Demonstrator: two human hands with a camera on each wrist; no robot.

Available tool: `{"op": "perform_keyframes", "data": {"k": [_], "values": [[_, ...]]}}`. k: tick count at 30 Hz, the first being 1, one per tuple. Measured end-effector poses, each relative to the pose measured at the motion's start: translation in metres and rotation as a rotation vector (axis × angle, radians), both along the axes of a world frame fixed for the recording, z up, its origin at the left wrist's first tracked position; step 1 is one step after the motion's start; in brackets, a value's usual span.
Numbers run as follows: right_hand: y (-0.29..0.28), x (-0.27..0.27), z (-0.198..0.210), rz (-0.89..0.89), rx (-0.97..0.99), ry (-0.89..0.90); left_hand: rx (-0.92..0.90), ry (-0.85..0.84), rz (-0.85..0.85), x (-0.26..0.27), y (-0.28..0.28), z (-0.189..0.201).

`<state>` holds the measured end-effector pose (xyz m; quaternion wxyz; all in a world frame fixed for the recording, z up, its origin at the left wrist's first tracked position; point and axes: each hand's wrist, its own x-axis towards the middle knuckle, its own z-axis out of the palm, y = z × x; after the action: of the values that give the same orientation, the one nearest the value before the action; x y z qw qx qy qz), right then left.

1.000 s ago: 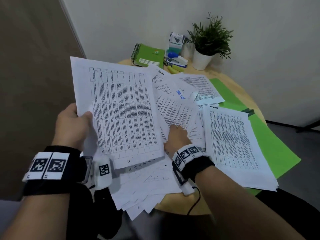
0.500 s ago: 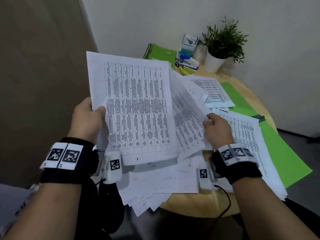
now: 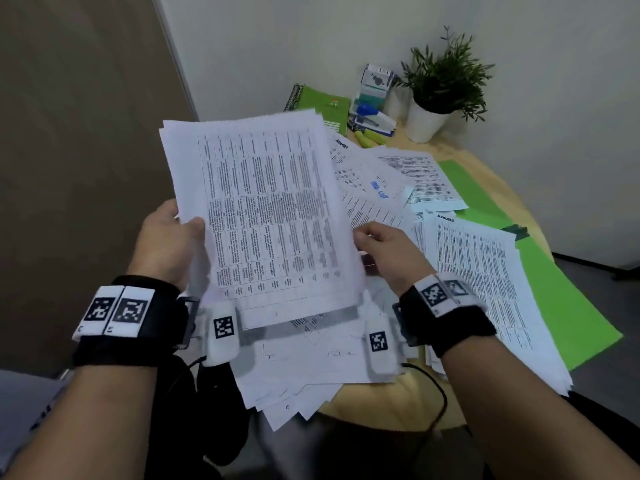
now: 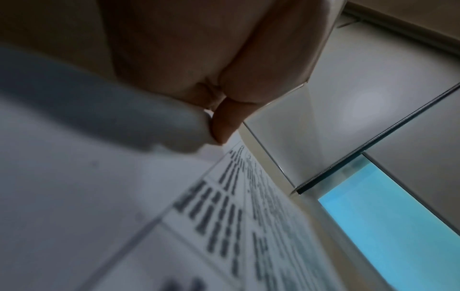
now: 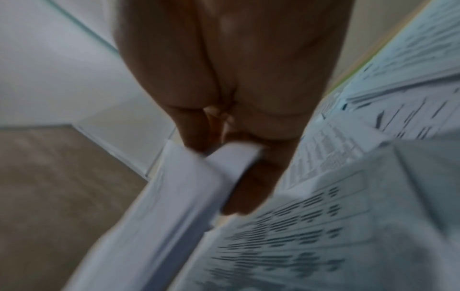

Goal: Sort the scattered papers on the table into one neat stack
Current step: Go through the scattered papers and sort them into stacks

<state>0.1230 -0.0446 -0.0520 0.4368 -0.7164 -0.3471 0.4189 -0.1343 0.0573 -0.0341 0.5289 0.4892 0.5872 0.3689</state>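
A bundle of printed white sheets (image 3: 270,216) is held up above the table, table-grid text facing me. My left hand (image 3: 169,240) grips its left edge, thumb on top; the left wrist view shows the thumb (image 4: 224,122) pressing the sheet (image 4: 174,216). My right hand (image 3: 384,247) pinches the bundle's right edge, and in the right wrist view its fingers (image 5: 248,177) curl round the paper edge (image 5: 189,189). More loose papers (image 3: 311,362) lie fanned on the round wooden table (image 3: 408,400) below, another pile (image 3: 485,282) lies to the right, and further sheets (image 3: 377,188) lie behind.
Green folders (image 3: 568,306) lie under the right pile, reaching the table's right edge. At the back stand a green spiral notebook (image 3: 322,105), a stapler (image 3: 374,117), a small box (image 3: 375,81), yellow-green markers (image 3: 370,138) and a potted plant (image 3: 436,88). Walls close in behind.
My right hand lifted a sheet from the table and brought it left onto the bundle in my left hand; it now holds the bundle's right edge. The bundle tilted slightly.
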Motion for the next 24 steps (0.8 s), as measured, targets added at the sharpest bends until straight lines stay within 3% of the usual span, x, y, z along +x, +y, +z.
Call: {"op": "perform_keyframes", "data": {"k": [2, 5, 7, 18, 24], "values": [[0.004, 0.001, -0.008, 0.032, -0.167, -0.348, 0.039, 0.032, 0.033, -0.003, 0.001, -0.001], [0.005, -0.009, -0.030, 0.228, -0.447, -0.814, 0.079, 0.067, 0.072, -0.004, 0.002, -0.001], [0.010, -0.013, -0.042, 0.274, -0.533, -0.982, 0.087, 0.064, 0.079, -0.004, 0.003, -0.002], [0.016, 0.002, -0.043, 0.158, -0.581, -0.922, 0.086, 0.053, 0.026, 0.000, 0.001, 0.001], [0.001, 0.025, -0.010, 0.008, -0.198, -0.440, 0.058, 0.009, 0.000, 0.000, 0.003, -0.001]]}}
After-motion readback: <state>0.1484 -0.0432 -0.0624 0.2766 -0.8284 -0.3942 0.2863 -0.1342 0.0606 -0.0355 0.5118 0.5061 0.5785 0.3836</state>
